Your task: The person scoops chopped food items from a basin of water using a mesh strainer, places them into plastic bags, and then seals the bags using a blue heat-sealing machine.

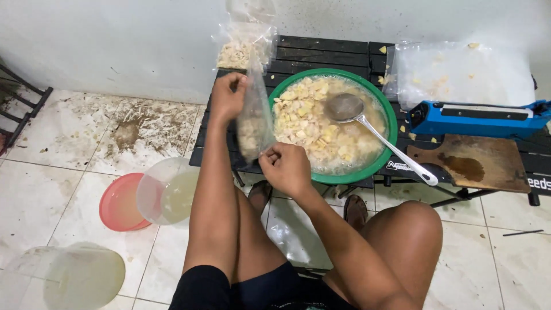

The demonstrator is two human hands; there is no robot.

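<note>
Both my hands hold a clear plastic bag (254, 123) with pale yellow chunks in its bottom. My left hand (228, 95) pinches the bag's top, and my right hand (285, 166) grips its lower edge. The bag looks blurred. Just right of it a green bowl (389, 112) stands on a low black slatted table (321, 49), full of yellow chunks in cloudy water. A metal ladle (367, 126) rests in the bowl, its handle pointing to the near right.
A filled bag (241, 51) leans on the wall behind. A blue heat sealer (476, 117), clear plastic bags (465, 72) and a wooden board (476, 163) lie to the right. On the dirty tiled floor sit a pink lid (117, 204) and clear containers (166, 192).
</note>
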